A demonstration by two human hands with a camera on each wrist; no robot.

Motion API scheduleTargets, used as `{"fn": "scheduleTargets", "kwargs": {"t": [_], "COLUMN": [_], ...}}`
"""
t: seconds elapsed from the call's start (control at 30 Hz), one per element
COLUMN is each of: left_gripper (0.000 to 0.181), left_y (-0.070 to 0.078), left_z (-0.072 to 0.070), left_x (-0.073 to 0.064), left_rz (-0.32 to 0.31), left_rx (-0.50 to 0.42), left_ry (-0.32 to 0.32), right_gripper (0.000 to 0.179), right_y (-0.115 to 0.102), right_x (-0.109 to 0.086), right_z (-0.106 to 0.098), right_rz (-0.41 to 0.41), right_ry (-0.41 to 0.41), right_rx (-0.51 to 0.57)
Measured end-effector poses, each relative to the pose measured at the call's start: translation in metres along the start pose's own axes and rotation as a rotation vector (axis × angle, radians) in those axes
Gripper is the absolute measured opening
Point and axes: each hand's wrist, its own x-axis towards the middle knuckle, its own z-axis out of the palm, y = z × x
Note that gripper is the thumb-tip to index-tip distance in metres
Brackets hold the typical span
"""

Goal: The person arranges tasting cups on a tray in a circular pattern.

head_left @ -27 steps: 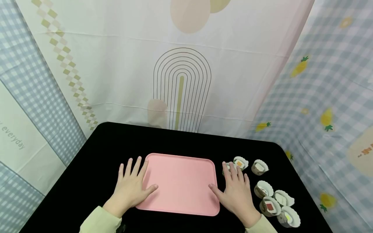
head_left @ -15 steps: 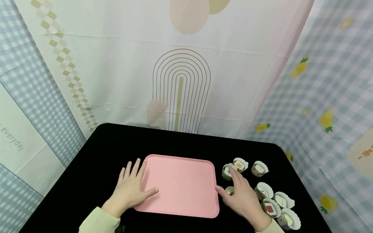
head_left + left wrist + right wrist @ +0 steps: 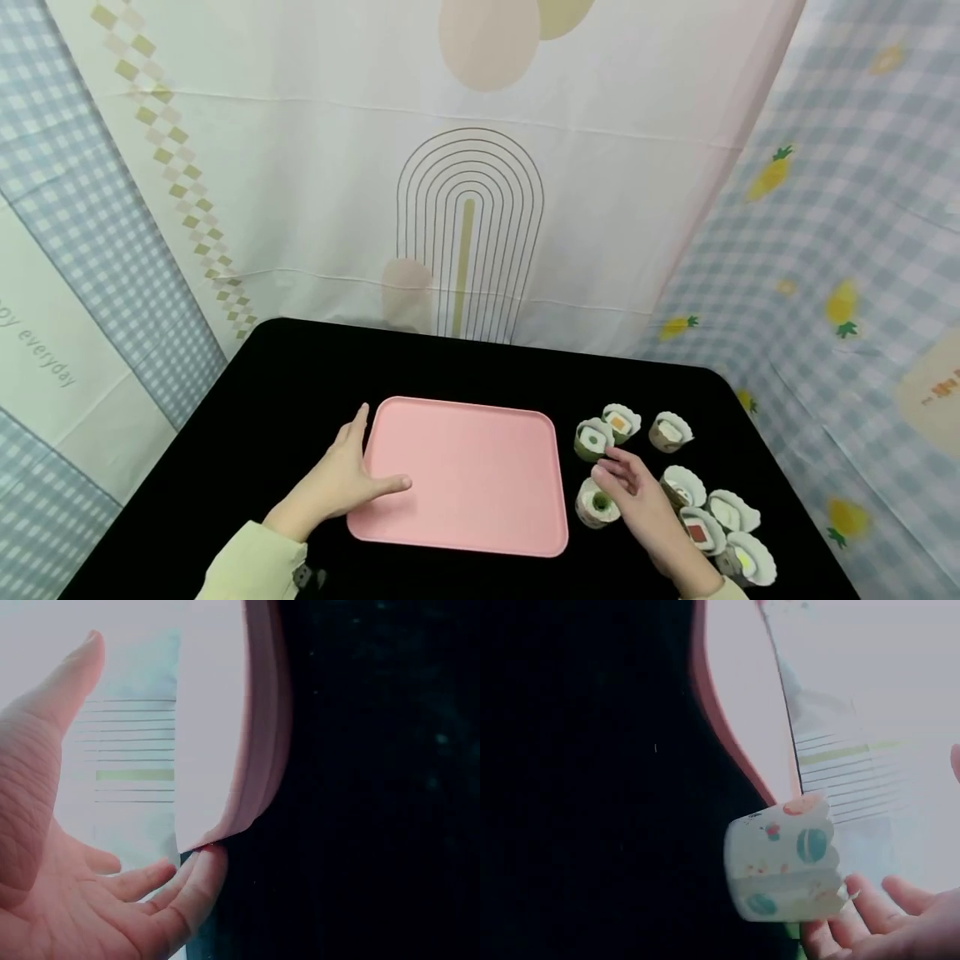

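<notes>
Now my right hand (image 3: 637, 500) hovers, fingers loosely curled, seemingly empty, by the green-centred paper cup (image 3: 589, 517) right of the pink tray (image 3: 461, 479); left hand (image 3: 337, 479) spread wide. Light, level pinching should prevent crumpling.

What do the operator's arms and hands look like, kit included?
The left hand and right hand are bare, no gloves. The left sleeve is long, pale yellow-green and looks plain; the right sleeve matches, though little of it shows. A small dark gadget sits by the left cuff, too unclear to identify.
</notes>
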Motion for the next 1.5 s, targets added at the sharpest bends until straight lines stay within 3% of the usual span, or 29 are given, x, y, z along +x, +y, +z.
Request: {"fn": "scheduleTargets", "kwargs": {"t": [0.2,0.33,0.43,0.63,0.93,1.1,1.5], "left_gripper": [0.125,0.103,0.084,0.083,0.086,0.088,0.09], "left_y": [-0.007,-0.013,-0.017,-0.024,-0.028,-0.027,-0.027], "left_z": [-0.003,-0.004,-0.003,0.001,-0.004,-0.003,-0.004], "left_x": [0.012,0.017,0.017,0.014,0.014,0.017,0.02], "left_rz": [-0.061,-0.089,-0.072,-0.028,-0.058,-0.065,-0.069], "left_rx": [-0.082,-0.208,-0.25,-0.246,-0.287,-0.29,-0.295], "left_ry": [-0.017,-0.057,-0.07,-0.058,-0.116,-0.116,-0.114], "right_gripper": [0.068,0.073,0.076,0.065,0.071,0.071,0.073], "right_y": [0.008,0.02,0.031,0.046,0.053,0.052,0.058], "right_x": [0.002,0.002,0.003,0.0,-0.003,-0.001,0.001], "right_z": [0.003,0.0,-0.002,0.003,0.006,0.004,0.003], "right_rz": [0.09,0.143,0.181,0.157,0.043,0.015,-0.045], "right_ry": [-0.052,-0.126,-0.159,-0.164,-0.204,-0.185,-0.246], "right_rx": [0.246,0.325,0.356,0.319,0.277,0.223,0.211]}}
